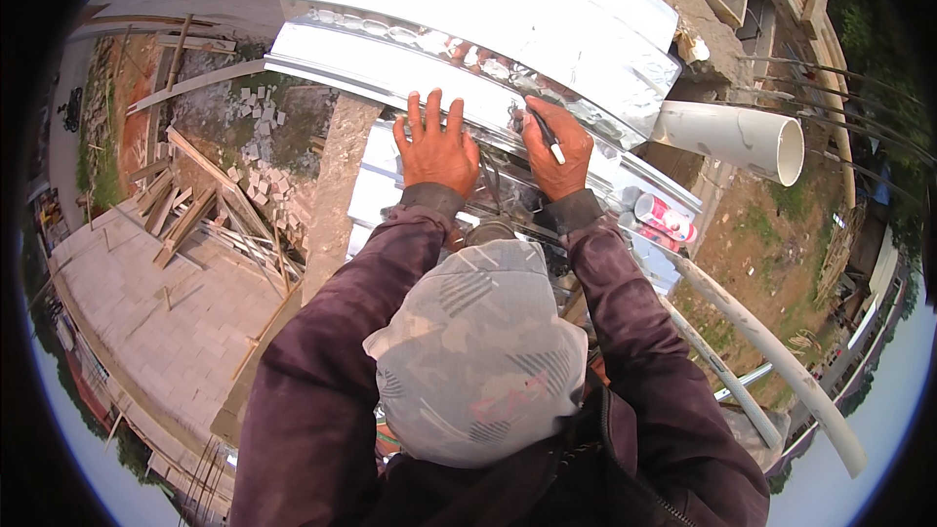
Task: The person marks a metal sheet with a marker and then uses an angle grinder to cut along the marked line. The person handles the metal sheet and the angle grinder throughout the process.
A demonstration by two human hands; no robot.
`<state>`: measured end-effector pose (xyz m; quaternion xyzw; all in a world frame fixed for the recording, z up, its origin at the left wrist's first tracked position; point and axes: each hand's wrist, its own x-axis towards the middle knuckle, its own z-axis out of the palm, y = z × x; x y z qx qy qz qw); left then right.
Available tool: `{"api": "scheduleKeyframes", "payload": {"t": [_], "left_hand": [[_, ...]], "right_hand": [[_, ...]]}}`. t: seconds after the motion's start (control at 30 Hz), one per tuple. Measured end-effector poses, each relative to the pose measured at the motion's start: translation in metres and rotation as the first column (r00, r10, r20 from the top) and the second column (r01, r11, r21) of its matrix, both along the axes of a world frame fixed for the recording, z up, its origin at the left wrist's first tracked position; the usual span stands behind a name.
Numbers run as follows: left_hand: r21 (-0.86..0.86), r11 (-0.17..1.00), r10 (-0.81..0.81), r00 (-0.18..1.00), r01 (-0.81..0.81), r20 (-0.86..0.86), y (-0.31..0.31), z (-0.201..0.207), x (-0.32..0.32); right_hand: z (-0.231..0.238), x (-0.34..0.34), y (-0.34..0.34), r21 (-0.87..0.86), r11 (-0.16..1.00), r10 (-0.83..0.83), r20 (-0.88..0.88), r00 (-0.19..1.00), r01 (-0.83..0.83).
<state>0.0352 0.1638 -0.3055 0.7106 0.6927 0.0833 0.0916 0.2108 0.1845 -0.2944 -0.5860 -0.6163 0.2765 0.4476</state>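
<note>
"Brown planks (187, 226) lie in a loose heap at nine o'clock. Above them, at ten, pale blocks (262, 119) are scattered over the ground."

"And the left hand (434, 158)?"

"Between eleven and twelve. Its grip is opened out, the fingers spread and laid on a silvery metal panel (381, 66). That panel slants from between ten and eleven down toward three."

"What fills twelve o'clock?"

"A broad white sheet (478, 0), very bright in the light, on the far side of the panel. Straight down at six there's a grey patterned cap (478, 351)."

"Then what?"

"A pen (546, 134), black with a white end, between one and two. The white end points to five, the other up toward eleven, over the metal."

"Who has it?"

"The right hand (568, 158). Its grip is closed around the pen, thumb and fingers together. Whether the tip touches the metal, I can't tell."

"Further right?"

"A red and white can (666, 217) at three, tilted, just past the right wrist. Between two and three, a wide white pipe (717, 132) turns its open mouth to the right."
</note>
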Motion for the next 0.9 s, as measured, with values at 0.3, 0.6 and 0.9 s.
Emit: {"api": "scheduleKeyframes", "payload": {"t": [0.3, 0.6, 0.9], "left_hand": [[-0.003, 1.000, 0.002, 1.000, -0.002, -0.021, 0.000, -0.001, 0.001], [-0.019, 1.000, 0.004, 1.000, -0.005, -0.007, 0.000, 0.001, 0.001], [-0.017, 1.000, -0.005, 1.000, 0.005, -0.009, 0.000, 0.000, 0.001]], "right_hand": [[-0.013, -0.017, 0.012, 0.073, 0.997, -0.002, 0.059, 0.998, -0.003], [-0.012, -0.008, -0.003, -0.019, 0.999, -0.048, 0.031, 0.998, 0.048], [-0.005, 0.027, -0.018, -0.035, 0.991, -0.125, 0.093, 0.988, 0.129]]}}
